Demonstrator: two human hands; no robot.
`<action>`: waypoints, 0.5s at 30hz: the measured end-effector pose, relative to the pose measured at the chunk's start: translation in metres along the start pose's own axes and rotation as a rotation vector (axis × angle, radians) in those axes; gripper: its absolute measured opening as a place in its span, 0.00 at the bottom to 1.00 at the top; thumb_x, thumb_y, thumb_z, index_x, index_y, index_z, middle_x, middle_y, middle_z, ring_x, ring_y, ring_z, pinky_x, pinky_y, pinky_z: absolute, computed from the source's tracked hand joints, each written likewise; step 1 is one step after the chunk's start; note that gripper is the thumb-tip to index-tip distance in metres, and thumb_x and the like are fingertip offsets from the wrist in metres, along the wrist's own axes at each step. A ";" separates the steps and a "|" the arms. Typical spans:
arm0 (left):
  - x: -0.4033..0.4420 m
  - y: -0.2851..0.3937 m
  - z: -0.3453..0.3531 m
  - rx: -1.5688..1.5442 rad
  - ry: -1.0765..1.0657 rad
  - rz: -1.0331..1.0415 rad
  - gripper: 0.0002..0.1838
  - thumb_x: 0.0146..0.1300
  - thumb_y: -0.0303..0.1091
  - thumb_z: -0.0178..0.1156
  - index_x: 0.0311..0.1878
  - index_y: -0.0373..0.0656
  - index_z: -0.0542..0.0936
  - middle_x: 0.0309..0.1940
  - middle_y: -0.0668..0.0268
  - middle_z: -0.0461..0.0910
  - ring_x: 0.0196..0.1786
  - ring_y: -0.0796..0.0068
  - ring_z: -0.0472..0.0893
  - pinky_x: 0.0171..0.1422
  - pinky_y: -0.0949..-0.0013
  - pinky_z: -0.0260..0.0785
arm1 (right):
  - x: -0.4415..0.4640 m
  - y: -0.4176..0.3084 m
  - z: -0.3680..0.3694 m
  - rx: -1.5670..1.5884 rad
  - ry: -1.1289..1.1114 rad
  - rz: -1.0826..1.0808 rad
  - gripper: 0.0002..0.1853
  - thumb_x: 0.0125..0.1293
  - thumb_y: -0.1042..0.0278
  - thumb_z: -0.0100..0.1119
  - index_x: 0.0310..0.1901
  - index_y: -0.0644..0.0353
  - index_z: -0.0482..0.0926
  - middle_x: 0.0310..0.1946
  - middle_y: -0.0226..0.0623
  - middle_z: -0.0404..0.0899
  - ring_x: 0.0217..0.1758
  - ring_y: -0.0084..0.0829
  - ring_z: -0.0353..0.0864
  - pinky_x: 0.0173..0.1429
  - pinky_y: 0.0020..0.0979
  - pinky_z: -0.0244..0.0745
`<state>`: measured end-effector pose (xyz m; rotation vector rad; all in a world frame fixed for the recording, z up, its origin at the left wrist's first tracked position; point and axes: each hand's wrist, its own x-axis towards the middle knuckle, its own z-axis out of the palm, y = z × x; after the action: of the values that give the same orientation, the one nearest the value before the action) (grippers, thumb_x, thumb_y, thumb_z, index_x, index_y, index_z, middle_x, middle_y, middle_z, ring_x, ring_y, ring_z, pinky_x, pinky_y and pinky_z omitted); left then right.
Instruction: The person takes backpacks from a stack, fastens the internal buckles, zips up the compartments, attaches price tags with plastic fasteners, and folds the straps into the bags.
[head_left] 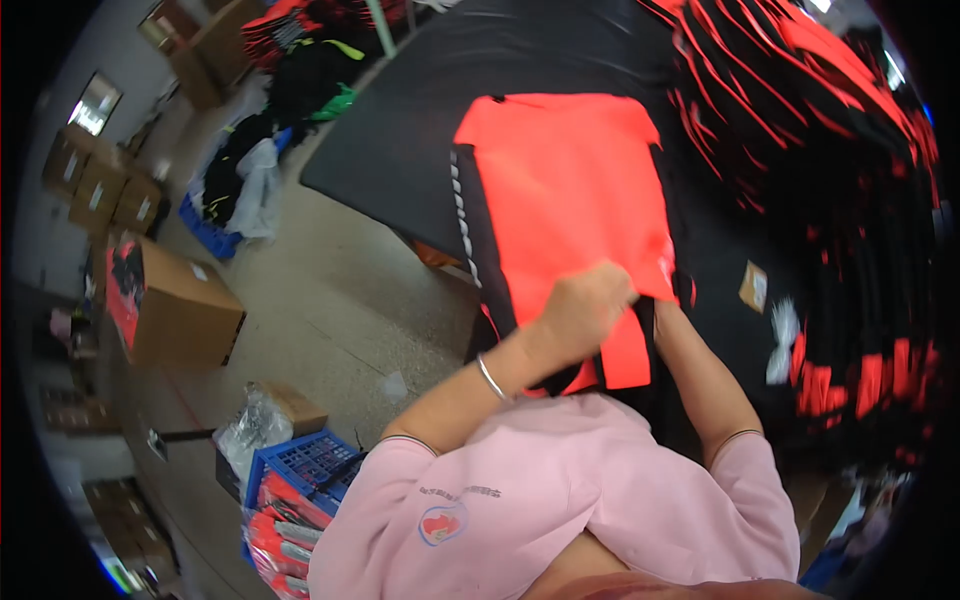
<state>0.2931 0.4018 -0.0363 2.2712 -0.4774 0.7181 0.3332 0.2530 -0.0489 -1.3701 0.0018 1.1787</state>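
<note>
One bare left hand (590, 308) grips red fabric (578, 190); the right hand's hold (it's covered) I cannot tell.

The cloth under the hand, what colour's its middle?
The cloth has an orange-red middle, in the head view.

Pink shirt (560, 490), near: we list one line of small lettering (460, 493) and, beside it, a heart emblem (442, 524); we can read no words.
</note>
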 end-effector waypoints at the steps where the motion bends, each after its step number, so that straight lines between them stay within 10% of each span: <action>1: 0.000 0.014 -0.003 -0.025 -0.016 -0.069 0.07 0.58 0.31 0.58 0.30 0.38 0.74 0.26 0.60 0.71 0.31 0.60 0.75 0.33 0.61 0.69 | 0.000 0.000 0.002 -0.117 -0.015 -0.038 0.18 0.71 0.61 0.45 0.54 0.63 0.75 0.45 0.31 0.79 0.46 0.25 0.79 0.50 0.26 0.74; 10: -0.032 0.005 -0.030 0.070 -0.154 -0.118 0.07 0.58 0.32 0.58 0.29 0.39 0.76 0.27 0.61 0.74 0.32 0.62 0.76 0.32 0.63 0.69 | 0.008 -0.009 0.010 -0.870 0.053 -0.356 0.16 0.68 0.65 0.48 0.53 0.64 0.75 0.47 0.38 0.78 0.49 0.33 0.78 0.54 0.29 0.73; 15: -0.037 -0.011 -0.034 -0.109 0.018 -0.494 0.07 0.63 0.31 0.56 0.32 0.37 0.76 0.22 0.62 0.73 0.26 0.67 0.74 0.31 0.67 0.67 | 0.021 -0.016 0.007 -1.184 0.260 -0.260 0.16 0.66 0.68 0.49 0.52 0.65 0.75 0.48 0.42 0.78 0.50 0.37 0.78 0.56 0.31 0.72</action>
<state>0.2574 0.4388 -0.0439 2.1520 0.0594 0.4456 0.3493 0.2757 -0.0479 -2.4428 -0.7704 0.7389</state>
